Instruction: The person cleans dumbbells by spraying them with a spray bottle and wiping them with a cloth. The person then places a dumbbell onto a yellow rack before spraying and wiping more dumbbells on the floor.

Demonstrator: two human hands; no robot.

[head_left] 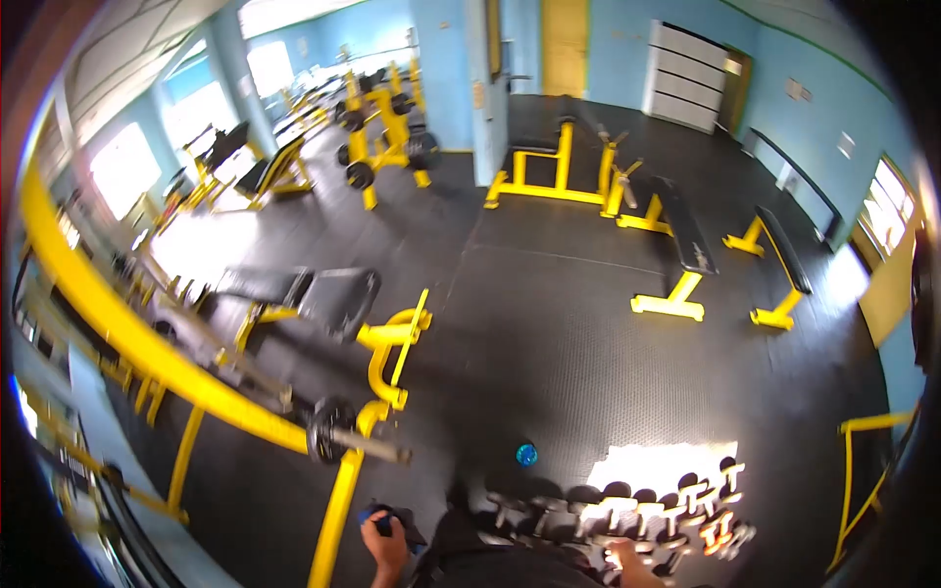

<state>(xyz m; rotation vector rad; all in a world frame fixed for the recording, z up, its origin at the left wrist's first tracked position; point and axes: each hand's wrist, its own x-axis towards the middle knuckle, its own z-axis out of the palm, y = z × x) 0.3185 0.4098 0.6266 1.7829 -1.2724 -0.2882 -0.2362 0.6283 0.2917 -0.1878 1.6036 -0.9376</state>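
We are holding a dark thing (389, 522) in our left hand (384, 539) and, well apart, having our right hand (625, 563) by the weights (616, 489) in front, maybe handling one, but we can't tell its grip, so we are needing care next.

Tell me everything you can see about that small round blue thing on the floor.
The small round blue thing looks ball-like, vivid blue with lighter turquoise and darker patches. It is too small to make out any parts, markings or its material. It sits on the black textured floor, just beyond the dark-headed dumbbells and apart from them. Only the floor appears to touch it; neither the left hand nor the right hand does.
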